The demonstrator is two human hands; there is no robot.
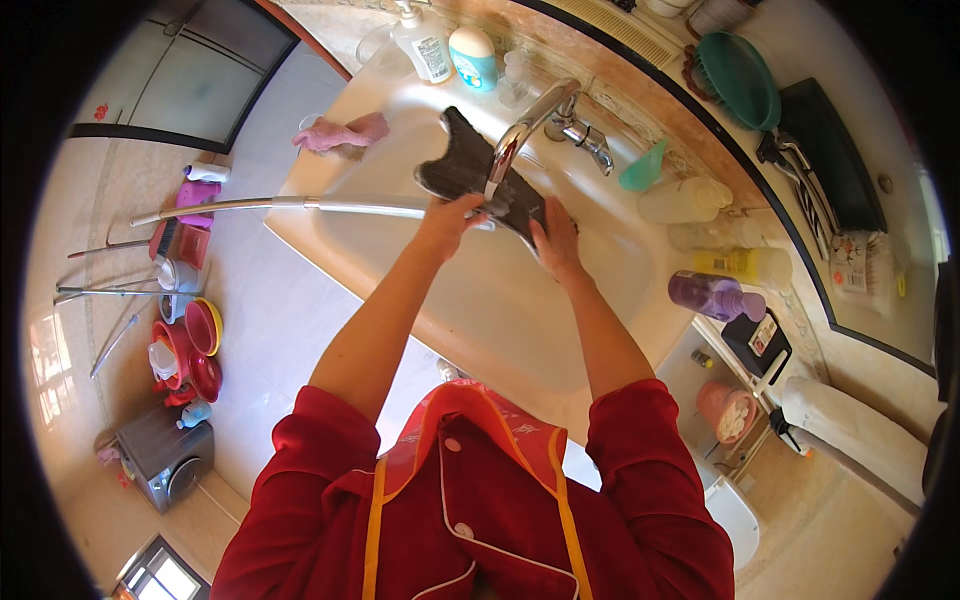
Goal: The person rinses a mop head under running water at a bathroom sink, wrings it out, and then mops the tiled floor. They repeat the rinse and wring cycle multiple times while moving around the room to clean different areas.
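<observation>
A dark grey mop pad (pixel 469 161) is stretched over the washbasin (pixel 480 300), its far end ragged in outline. My left hand (pixel 451 223) grips its near left edge, while my right hand (pixel 556 238) holds its right end. Directly over the pad hangs the spout of the chrome faucet (pixel 525 124); whether water is running is hard to tell. A metal pole (pixel 315 203) lies across the basin's left rim, its inner end passing by my left hand. Whether the pole joins the pad is hidden.
Pump bottles (pixel 424 45) and a pink cloth (pixel 343 133) sit on the basin's far rim. Along the right side stand a green cup (pixel 643 166) and a purple bottle (pixel 712 295). Basins (pixel 204 328), brooms and a grey washing machine (pixel 166 454) line the wall at left.
</observation>
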